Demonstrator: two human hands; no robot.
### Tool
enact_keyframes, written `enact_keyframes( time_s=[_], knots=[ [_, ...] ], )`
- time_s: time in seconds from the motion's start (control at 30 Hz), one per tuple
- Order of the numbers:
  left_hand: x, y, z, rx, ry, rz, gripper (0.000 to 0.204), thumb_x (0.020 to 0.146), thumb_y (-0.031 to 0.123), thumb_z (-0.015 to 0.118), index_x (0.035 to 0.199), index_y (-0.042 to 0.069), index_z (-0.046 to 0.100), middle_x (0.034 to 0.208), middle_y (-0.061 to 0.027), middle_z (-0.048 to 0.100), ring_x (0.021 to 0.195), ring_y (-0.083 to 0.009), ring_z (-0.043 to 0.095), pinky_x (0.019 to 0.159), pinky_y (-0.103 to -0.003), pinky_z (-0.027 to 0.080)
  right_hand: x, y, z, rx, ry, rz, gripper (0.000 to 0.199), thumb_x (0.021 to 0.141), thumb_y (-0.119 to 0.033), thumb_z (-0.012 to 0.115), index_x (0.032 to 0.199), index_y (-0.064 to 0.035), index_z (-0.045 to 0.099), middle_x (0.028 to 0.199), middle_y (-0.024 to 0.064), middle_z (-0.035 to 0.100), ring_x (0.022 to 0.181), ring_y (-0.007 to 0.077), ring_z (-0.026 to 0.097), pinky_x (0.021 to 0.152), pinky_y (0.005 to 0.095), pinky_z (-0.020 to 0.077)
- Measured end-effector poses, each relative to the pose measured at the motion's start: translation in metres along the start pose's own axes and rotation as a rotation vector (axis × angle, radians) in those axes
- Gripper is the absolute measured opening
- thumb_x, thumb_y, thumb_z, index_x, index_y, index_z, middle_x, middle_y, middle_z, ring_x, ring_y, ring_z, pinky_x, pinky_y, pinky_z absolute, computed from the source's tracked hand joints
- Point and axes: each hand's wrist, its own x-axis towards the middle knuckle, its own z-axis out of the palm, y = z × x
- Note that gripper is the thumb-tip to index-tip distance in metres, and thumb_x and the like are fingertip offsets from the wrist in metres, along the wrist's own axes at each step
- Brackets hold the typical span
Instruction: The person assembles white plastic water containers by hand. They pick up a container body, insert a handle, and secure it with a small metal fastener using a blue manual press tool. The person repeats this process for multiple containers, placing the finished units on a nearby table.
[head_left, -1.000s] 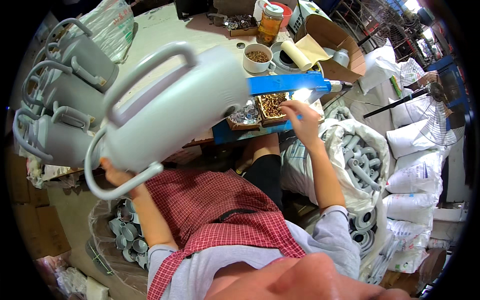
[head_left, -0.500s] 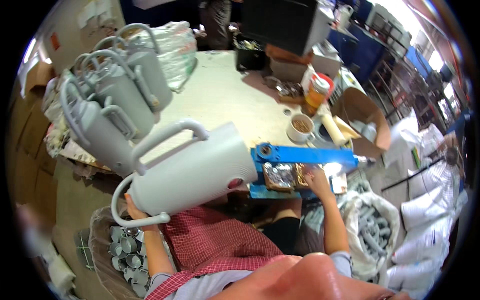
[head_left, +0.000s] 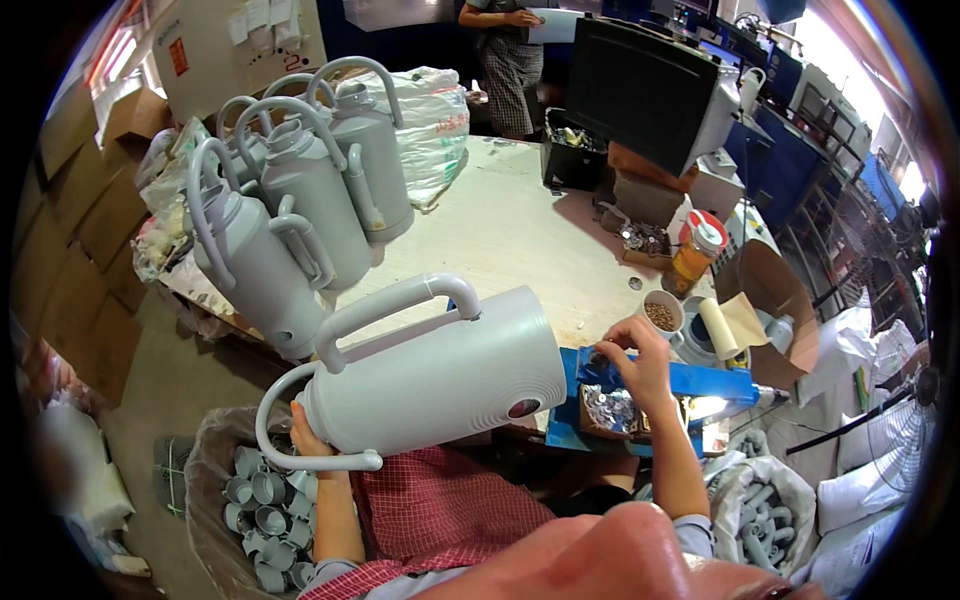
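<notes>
A grey jug [head_left: 430,375] with a side handle and a swinging carrying handle lies on its side in front of me. Its base end points right, toward a blue metal fixture [head_left: 705,382] at the table's front edge. My left hand [head_left: 308,432] is closed around the jug's neck end, its fingers partly hidden behind the jug. Over the fixture's left end, my right hand [head_left: 640,362] is pinched at a dark round part; whatever its fingertips hold is too small to name. Below that hand, a small box [head_left: 610,410] contains shiny metal pieces.
Several similar grey jugs [head_left: 310,185] stand at the table's left. On the right are a cup of small brass-coloured pieces [head_left: 660,312], an orange jar [head_left: 695,255] and a cardboard box [head_left: 800,340]. Bags of grey parts [head_left: 265,490] flank me. A person [head_left: 510,70] stands beyond the table.
My right hand has moved from the box of small metal pieces up to the fixture's left end. My left hand still holds the jug. The whole view has shifted.
</notes>
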Motion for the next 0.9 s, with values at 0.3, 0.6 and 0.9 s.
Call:
enact_keyframes(
  time_s=[0.3,0.6,0.9],
  knots=[
    [0.004,0.003,-0.001,0.025,0.066,0.033,0.059,0.100,0.049,0.045,0.114,-0.006,0.061,0.107,-0.0134,0.067,0.092,-0.0212,0.066,0.078,-0.034,0.055,0.003,0.002,-0.007,0.011,-0.046,0.100,0.014,0.079,-0.003,0.075,0.079,0.0010,0.061,0.069,0.0074,0.066,0.065,0.0133,0.065,0.061,0.0266,0.0511],
    [-0.022,0.016,0.032,-0.056,0.101,-0.167,0.058,0.104,0.048,0.031,0.132,0.001,0.051,0.129,-0.0125,0.057,0.116,-0.0261,0.057,0.099,-0.041,0.047,-0.007,0.002,0.006,0.244,0.020,0.256,0.011,0.083,-0.004,0.071,0.087,0.0037,0.066,0.082,0.0098,0.068,0.068,0.0125,0.065,0.064,0.0256,0.0513],
    [-0.013,0.018,0.020,-0.050,0.038,-0.268,0.060,0.103,0.050,0.028,0.137,0.005,0.047,0.134,-0.0118,0.053,0.121,-0.0266,0.053,0.103,-0.044,0.043,-0.092,0.033,-0.013,-0.342,-0.040,-0.053,0.010,0.083,-0.012,0.072,0.092,-0.0073,0.071,0.089,0.0067,0.069,0.075,0.0235,0.068,0.068,0.0300,0.0547]
  ],
)
